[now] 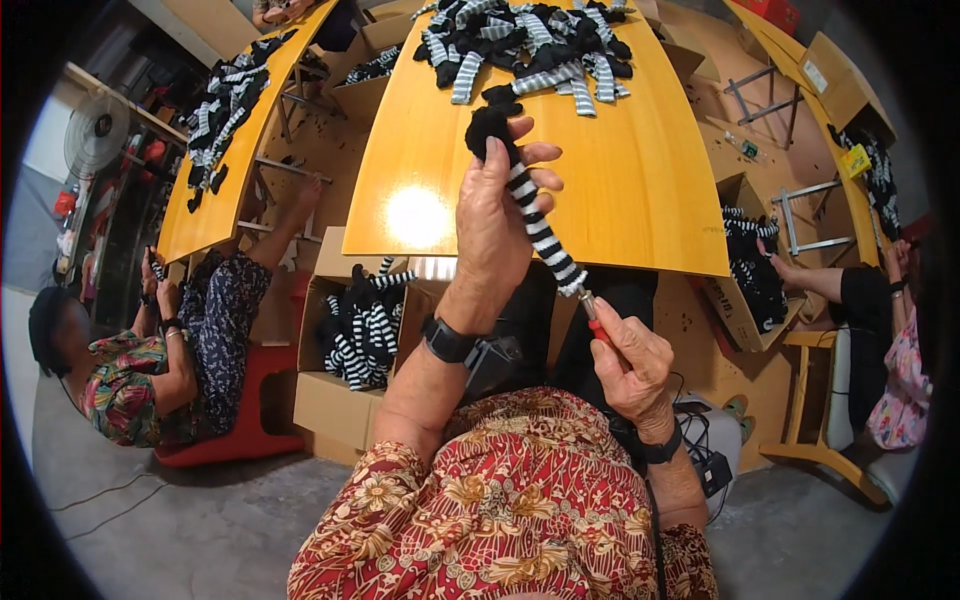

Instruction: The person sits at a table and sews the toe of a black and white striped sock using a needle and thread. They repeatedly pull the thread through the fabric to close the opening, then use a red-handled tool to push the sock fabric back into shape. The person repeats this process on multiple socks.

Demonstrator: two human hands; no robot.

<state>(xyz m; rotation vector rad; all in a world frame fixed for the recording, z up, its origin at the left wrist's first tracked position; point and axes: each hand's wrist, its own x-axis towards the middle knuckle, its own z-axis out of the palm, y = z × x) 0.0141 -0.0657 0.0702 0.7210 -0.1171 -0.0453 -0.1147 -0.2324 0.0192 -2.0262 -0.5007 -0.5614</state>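
Note:
My left hand [495,215] grips a knitted black-and-white striped tube [536,228] by its bunched black end, thumb on top and the other fingers partly spread behind. The tube slants down to the right over the table's near edge. At its lower, frayed-looking white end, my right hand [632,362] pinches a small red-handled tool [595,322] with a metal shaft. Its tip meets the end of the tube; whether it goes inside I cannot tell. Beyond my left hand, a heap of grey-and-white striped knitted pieces with black parts [530,45] covers the table's far end.
Under the yellow table [640,190], an open cardboard box [335,405] at left holds striped pieces; another box [735,315] stands at right. Co-workers sit at both sides, one on a red chair [235,420]. A fan [97,130] stands far left.

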